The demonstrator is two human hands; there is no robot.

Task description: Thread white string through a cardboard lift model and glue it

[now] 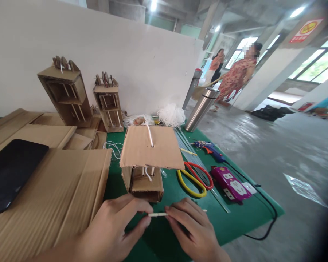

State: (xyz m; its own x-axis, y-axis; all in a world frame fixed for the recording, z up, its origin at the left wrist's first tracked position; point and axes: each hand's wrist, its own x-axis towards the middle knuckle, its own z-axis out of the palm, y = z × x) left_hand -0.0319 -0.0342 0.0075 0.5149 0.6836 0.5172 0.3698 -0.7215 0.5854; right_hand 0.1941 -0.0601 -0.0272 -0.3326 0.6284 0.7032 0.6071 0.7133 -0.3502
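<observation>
Pinching thin stick, both grips' fingertips

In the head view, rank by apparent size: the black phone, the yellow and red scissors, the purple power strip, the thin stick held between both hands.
1. black phone, nearest the camera, which flatters it
2. scissors and purple power strip: too alike to rank
3. thin stick, pinched by left hand and right hand

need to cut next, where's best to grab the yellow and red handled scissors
Take the yellow and red handled scissors by the two handle loops, coming from above at the near end. The loops lie flat and open on the green mat, handles toward the person, blades pointing away toward the steel flask.
</observation>
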